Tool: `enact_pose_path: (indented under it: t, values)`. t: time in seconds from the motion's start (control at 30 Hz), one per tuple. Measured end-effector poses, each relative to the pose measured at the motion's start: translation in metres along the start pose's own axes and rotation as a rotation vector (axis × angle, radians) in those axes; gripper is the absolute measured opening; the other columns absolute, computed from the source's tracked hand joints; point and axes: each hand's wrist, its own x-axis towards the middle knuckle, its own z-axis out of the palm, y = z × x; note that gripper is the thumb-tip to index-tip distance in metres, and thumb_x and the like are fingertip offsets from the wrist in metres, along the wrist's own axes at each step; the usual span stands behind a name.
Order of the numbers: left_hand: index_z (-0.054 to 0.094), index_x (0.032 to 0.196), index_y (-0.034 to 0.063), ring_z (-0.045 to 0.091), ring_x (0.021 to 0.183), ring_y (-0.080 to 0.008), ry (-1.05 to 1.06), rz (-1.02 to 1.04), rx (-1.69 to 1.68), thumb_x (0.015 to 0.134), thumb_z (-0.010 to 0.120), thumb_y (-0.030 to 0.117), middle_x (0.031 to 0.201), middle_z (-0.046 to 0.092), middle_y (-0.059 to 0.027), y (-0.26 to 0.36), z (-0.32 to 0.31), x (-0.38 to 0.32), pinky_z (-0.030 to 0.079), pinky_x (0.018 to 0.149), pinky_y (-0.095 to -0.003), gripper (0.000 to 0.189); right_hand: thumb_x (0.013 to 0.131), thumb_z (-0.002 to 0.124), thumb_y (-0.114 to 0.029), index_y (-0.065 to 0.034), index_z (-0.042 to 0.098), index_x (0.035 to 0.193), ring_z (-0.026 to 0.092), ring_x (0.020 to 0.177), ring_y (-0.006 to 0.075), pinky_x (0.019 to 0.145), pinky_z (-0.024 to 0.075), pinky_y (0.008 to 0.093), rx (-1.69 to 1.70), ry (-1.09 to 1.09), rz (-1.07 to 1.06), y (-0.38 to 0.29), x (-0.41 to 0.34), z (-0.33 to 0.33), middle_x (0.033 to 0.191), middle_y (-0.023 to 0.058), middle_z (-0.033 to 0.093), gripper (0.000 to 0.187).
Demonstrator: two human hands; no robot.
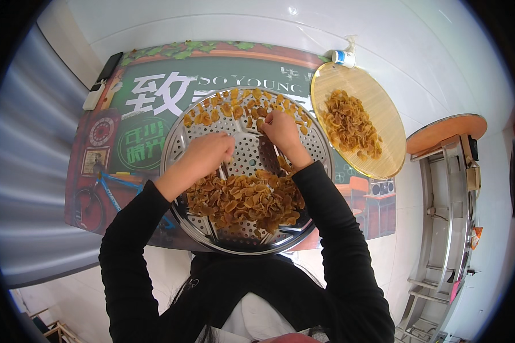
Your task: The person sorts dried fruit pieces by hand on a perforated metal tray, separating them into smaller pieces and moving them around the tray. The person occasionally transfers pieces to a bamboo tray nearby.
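A round perforated metal steamer tray (251, 151) lies before me on the printed table. Brown dried slices (246, 199) form a heap across its near half, and more slices (223, 107) are spread singly along its far edge. My left hand (212, 150) is over the tray's left middle, fingers curled, with a small slice at the fingertips. At the far right part of the tray, my right hand (279, 130) pinches a slice (260, 125) at the inner end of the spread ones.
A round woven bamboo tray (390, 128) with a pile of slices (349, 122) is at the right. Behind it lies a paper cup (343, 58). A black phone-like object (110, 66) and a white device (94, 96) rest at the far left. A metal ladder (452, 206) stands right.
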Motion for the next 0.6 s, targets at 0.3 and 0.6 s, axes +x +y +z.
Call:
enact_pose_path:
  t: [0.3, 0.6]
  values:
    - [0.056, 0.101, 0.0042, 0.064, 0.095, -0.0359, 0.476, 0.025, 0.359, 0.097, 0.055, 0.01, 0.1, 0.06, -0.0126, -0.007, 0.019, 0.061, 0.053, 0.077, -0.047, 0.007, 0.081, 0.072, -0.013, -0.0009, 0.072, 0.097, 0.069, 0.083, 0.0361, 0.075, 0.055, 0.0435, 0.047, 0.024, -0.216, 0.001, -0.013, -0.001, 0.09, 0.0183, 0.071, 0.02]
    - [0.064, 0.102, 0.0032, 0.062, 0.102, -0.037, 0.32, 0.027, 0.105, 0.083, 0.076, 0.011, 0.104, 0.063, -0.0123, -0.005, 0.025, 0.051, 0.051, 0.086, -0.0461, 0.024, 0.08, 0.071, -0.007, -0.0022, 0.072, 0.097, 0.069, 0.084, 0.0358, 0.076, 0.0551, 0.0429, 0.114, 0.021, -0.26, 0.009, -0.016, 0.002, 0.093, 0.0186, 0.07, 0.018]
